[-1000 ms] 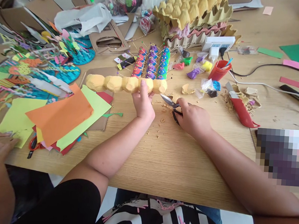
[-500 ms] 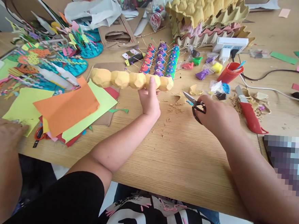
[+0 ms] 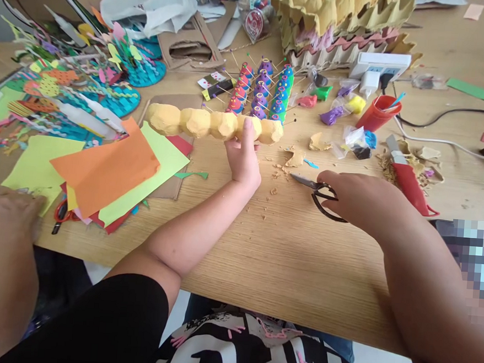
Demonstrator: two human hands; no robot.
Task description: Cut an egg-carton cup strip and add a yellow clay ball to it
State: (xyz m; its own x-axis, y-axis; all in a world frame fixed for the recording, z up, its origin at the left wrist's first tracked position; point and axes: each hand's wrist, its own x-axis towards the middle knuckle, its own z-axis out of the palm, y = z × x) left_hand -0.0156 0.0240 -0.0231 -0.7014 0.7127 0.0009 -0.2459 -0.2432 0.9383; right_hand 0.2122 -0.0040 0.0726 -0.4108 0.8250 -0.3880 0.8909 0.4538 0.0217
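Observation:
My left hand (image 3: 243, 158) grips a strip of yellow egg carton (image 3: 195, 123) near its right end, thumb on the near side, fingers mostly hidden behind it. The strip is a row of several rounded cups, held level above the table. In my right hand (image 3: 356, 203) is a pair of scissors (image 3: 327, 201) with black handles, its blades pointing left and looking closed, low over the wood. Just beyond the strip stand painted caterpillars: a red one (image 3: 241, 87), a purple one (image 3: 261, 89) and a blue-green one (image 3: 283, 90), with pins stuck in them.
Egg trays (image 3: 340, 22) are stacked at the back. A red cup (image 3: 378, 113), a power strip (image 3: 380, 67) and a red-handled knife (image 3: 411, 185) are on the right. Carton scraps (image 3: 295, 157) lie mid-table. Orange paper (image 3: 106, 169) and another person's hand (image 3: 5, 212) are at left.
My right hand has lowered slightly and turned, bringing the scissors down and nearer, with more of the handles showing. My left hand holds the egg carton strip almost still.

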